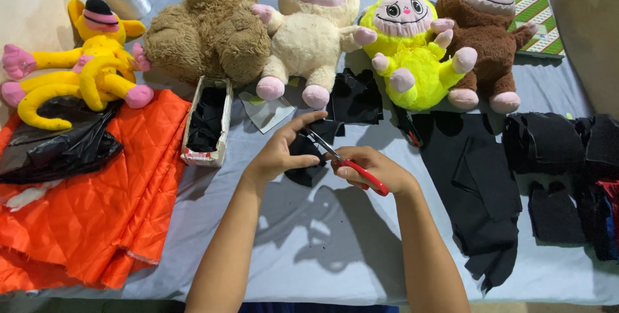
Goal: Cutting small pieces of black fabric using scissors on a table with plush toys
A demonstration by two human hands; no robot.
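The small piece of black fabric (303,152) lies near the middle of the grey table cover (309,248), and you pinch it with your left hand (284,148), thumb under and fingers curled over, so the soft, thin cloth stays tight for the blades. Your right hand (374,168) is closed around the red handles of the scissors (345,161), whose metal blades enter the fabric edge. Around it lie more black cloth pieces (483,184), quilted orange fabric (97,203) and fluffy plush toys (309,23).
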